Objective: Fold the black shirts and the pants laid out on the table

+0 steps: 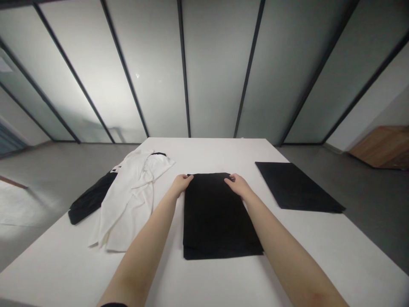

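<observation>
A folded black garment (217, 217) lies flat on the white table in front of me, its exact kind not clear. My left hand (182, 184) pinches its far left corner between thumb and fingers. At the far right corner, my right hand (238, 186) grips the same cloth in a like pinch. Both forearms reach along the sides of the garment, the right one covering part of its right edge. The near edge shows more than one layer.
On the right of the white table (204, 155) lies a flat black folded cloth (297, 186). Crumpled white clothing (131, 196) is heaped at the left, beside a black garment (92, 198) hanging near the edge. Frosted glass panels (211, 68) stand behind.
</observation>
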The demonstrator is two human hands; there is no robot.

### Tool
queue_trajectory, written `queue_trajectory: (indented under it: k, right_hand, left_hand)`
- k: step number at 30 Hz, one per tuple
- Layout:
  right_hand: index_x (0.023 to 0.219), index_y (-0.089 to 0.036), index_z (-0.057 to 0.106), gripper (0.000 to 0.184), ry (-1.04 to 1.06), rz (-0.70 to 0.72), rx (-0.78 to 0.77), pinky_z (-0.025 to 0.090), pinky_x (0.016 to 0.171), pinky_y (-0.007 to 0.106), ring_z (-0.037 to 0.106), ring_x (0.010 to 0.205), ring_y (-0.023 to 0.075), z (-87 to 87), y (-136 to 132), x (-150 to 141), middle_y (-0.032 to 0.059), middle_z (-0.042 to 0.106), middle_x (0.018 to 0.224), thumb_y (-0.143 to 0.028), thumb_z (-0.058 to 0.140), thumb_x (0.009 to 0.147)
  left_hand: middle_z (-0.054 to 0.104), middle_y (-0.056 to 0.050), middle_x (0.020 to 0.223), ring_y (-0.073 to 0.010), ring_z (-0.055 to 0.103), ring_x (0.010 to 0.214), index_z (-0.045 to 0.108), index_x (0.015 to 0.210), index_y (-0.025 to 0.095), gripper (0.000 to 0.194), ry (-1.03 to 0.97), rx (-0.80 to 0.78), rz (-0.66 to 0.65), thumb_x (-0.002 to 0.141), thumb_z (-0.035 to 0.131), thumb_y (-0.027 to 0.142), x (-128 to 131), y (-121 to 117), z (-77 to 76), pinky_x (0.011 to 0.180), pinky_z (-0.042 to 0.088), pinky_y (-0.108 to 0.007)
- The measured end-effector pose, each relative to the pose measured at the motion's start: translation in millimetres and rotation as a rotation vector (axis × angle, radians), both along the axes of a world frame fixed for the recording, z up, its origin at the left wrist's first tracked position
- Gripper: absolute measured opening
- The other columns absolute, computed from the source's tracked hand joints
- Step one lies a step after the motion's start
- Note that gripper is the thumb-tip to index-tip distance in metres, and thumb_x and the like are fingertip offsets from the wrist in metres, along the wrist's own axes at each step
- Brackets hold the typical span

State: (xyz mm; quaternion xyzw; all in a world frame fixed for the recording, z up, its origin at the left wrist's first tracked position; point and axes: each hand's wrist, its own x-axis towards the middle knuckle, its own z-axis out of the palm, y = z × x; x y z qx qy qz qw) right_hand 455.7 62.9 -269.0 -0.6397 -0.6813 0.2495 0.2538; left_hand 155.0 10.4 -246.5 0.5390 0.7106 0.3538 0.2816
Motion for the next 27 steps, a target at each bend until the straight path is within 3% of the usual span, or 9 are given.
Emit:
queue_trajectory:
  k: [8, 14, 17, 20, 23, 25, 27]
  right_hand:
    - [0.141, -0.016, 0.067, 0.053, -0.036, 0.036, 0.009, 0.047, 0.112, 0.044, 0.064, 0.132, 0.0355, -1.3, -0.8, -0.7, 0.0191, 0.071, 0.139, -0.037, 0.068, 0.092]
    - [0.165, -0.022, 0.04, 0.085, 0.04, 0.082, -0.02, 0.048, 0.111, 0.039, 0.063, 0.135, 0.0304, 7.8, -8.9, 1.4, 0.015, 0.064, 0.15, -0.025, 0.069, 0.085]
    - [0.169, -0.017, 0.028, 0.092, 0.125, 0.092, -0.121, 0.052, 0.104, 0.04, 0.07, 0.122, 0.0305, 18.8, -13.1, 9.5, 0.0195, 0.067, 0.143, -0.029, 0.07, 0.089]
    - [0.169, -0.02, 0.026, 0.099, 0.17, 0.172, -0.24, 0.056, 0.089, 0.04, 0.075, 0.092, 0.029, 30.1, -16.3, 23.1, 0.0149, 0.078, 0.116, -0.034, 0.078, 0.087]
    - [0.154, -0.025, 0.054, 0.08, 0.184, 0.307, -0.28, 0.056, 0.083, 0.039, 0.072, 0.079, 0.0259, 38.2, -17.0, 33.6, 0.0078, 0.079, 0.098, -0.031, 0.084, 0.08]
    - [0.125, -0.024, 0.075, 0.047, 0.205, 0.408, -0.239, 0.056, 0.088, 0.039, 0.071, 0.088, 0.0259, 41.2, -16.2, 33.4, 0.0075, 0.078, 0.101, -0.028, 0.082, 0.079]
    - [0.106, -0.023, 0.079, 0.025, 0.281, 0.44, -0.142, 0.053, 0.097, 0.038, 0.07, 0.103, 0.0261, 41.9, -15.6, 26.7, 0.0078, 0.078, 0.111, -0.031, 0.076, 0.082]
  left_hand:
    - [0.075, -0.008, 0.086, -0.0234, 0.069, 0.085, 0.073, 0.086, 0.017, 0.028, -0.056, 0.068, -0.021, 0.089, 0.07, 0.045, 3.3, 1.5, -6.0, 0.074, 0.048, -0.03]
    - [0.076, -0.012, 0.091, -0.0273, 0.07, 0.094, 0.072, 0.091, 0.017, 0.025, -0.014, 0.048, -0.032, 0.085, 0.075, 0.04, 2.9, 6.6, -7.0, 0.079, 0.049, -0.033]
    - [0.073, -0.009, 0.08, -0.0266, 0.07, 0.083, 0.069, 0.08, 0.018, 0.024, -0.01, -0.013, -0.081, 0.085, 0.074, 0.041, -4.4, 5.3, -0.7, 0.072, 0.048, -0.032]
    - [0.066, -0.004, 0.063, -0.0222, 0.064, 0.063, 0.066, 0.07, 0.02, 0.026, -0.035, -0.082, -0.156, 0.082, 0.077, 0.04, -14.9, 0.5, 5.9, 0.06, 0.043, -0.03]
    - [0.062, 0.0, 0.059, -0.0188, 0.06, 0.058, 0.065, 0.067, 0.02, 0.022, -0.075, -0.08, -0.19, 0.076, 0.081, 0.033, -20.3, -2.8, 8.8, 0.057, 0.041, -0.028]
    - [0.064, 0.0, 0.063, -0.0191, 0.062, 0.064, 0.065, 0.069, 0.019, 0.02, -0.115, -0.036, -0.175, 0.076, 0.08, 0.031, -17.4, -1.3, 7.8, 0.06, 0.043, -0.027]
    - [0.069, -0.003, 0.074, -0.0204, 0.067, 0.074, 0.067, 0.08, 0.018, 0.016, -0.171, 0.023, -0.13, 0.082, 0.075, 0.032, -10.0, 3.1, 5.4, 0.065, 0.047, -0.027]
